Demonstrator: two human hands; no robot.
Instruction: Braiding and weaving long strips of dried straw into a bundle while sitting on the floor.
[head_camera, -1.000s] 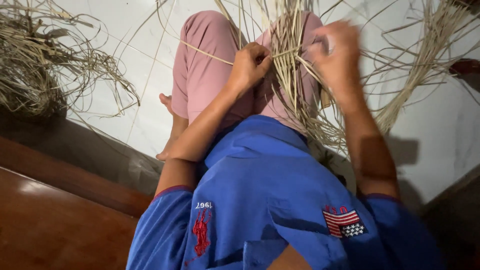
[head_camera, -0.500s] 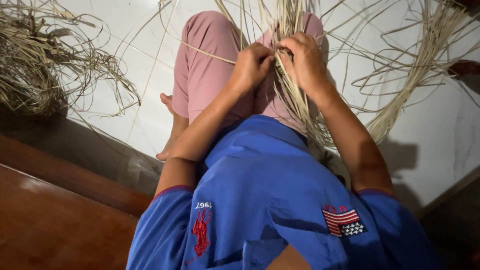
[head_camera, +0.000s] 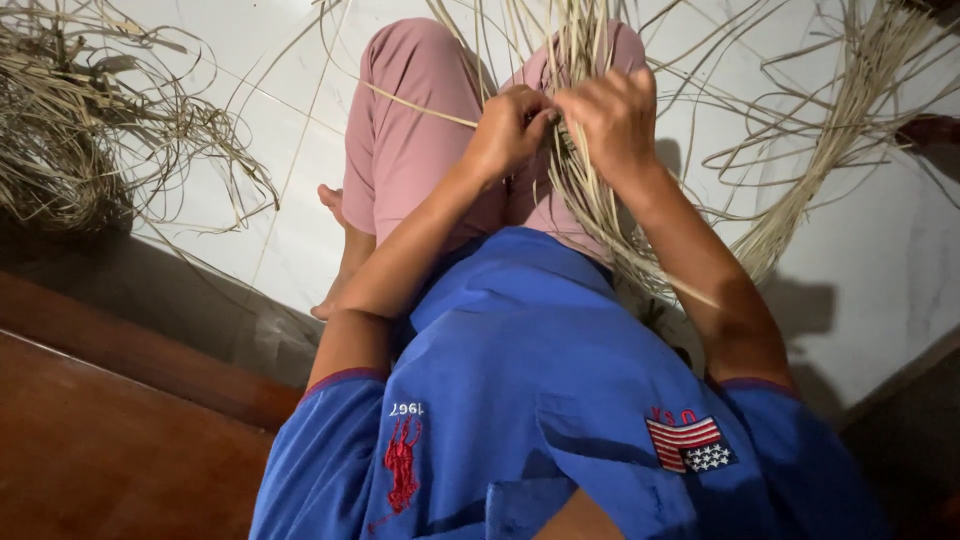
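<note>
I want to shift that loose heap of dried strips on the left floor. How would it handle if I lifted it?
The heap of dried strips probably feels light and floppy: thin strands curl loosely outward. It likely snags and trails, since strands tangle.

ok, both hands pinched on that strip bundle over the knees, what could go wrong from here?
1. The left hand and right hand pinch close together on the strips; one thin strip could slip out or kink.
2. Loose ends fan across the floor toward the right bundle and may snag.
3. The strip edges might cut bare fingers.
</note>
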